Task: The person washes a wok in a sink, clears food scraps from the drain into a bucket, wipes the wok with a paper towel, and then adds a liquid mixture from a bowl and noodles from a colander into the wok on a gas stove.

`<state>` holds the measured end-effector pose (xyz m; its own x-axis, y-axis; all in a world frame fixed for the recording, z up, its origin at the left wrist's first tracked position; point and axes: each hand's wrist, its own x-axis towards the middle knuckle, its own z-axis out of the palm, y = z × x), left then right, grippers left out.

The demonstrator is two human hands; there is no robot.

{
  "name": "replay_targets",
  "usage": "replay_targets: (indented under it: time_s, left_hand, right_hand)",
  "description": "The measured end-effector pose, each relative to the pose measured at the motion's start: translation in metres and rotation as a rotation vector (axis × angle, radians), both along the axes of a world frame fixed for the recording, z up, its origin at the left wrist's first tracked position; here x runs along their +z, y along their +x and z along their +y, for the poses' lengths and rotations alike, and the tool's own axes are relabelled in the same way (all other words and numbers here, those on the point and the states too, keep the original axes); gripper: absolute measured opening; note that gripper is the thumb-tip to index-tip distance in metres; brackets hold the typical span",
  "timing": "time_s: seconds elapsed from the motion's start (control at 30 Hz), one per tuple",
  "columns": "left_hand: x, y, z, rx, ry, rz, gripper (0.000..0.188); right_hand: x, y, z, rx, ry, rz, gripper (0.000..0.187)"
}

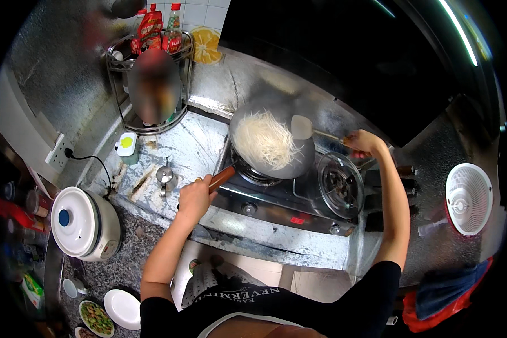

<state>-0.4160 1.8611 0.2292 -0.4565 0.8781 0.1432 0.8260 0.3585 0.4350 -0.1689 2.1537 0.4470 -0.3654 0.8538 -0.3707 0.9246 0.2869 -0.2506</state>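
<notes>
A dark wok sits on the left burner of a gas stove, tipped slightly, with a pile of thin pale noodles in it. My left hand is closed round the wok's wooden handle, to the left of the stove. Over the wok's right rim is a spatula with a broad pale blade, just beside the noodles. Its long handle runs to my right hand, whose fingers are wrapped round the end. Below that hand, a round glass lid lies on the stove's right side.
A metal rack with sauce bottles stands in the back corner. Left are a lidded container, a small metal pot and a white electric cooker. Nearer lie a white plate and a dish of green food. A white colander is right.
</notes>
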Motion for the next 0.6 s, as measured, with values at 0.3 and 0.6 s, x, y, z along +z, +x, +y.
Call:
replay_targets:
  time_s: [0.3,0.6]
  left_hand:
    - [-0.002,-0.005,-0.004,0.006,0.015,-0.004,0.033]
    - [0.001,-0.003,0.003,-0.037,0.022,0.005,0.033]
  right_hand:
    - [0.036,-0.033,-0.020,0.179,0.122,-0.205,0.034]
    - [-0.046,-0.053,-0.047,0.529,0.369,0.083,0.035]
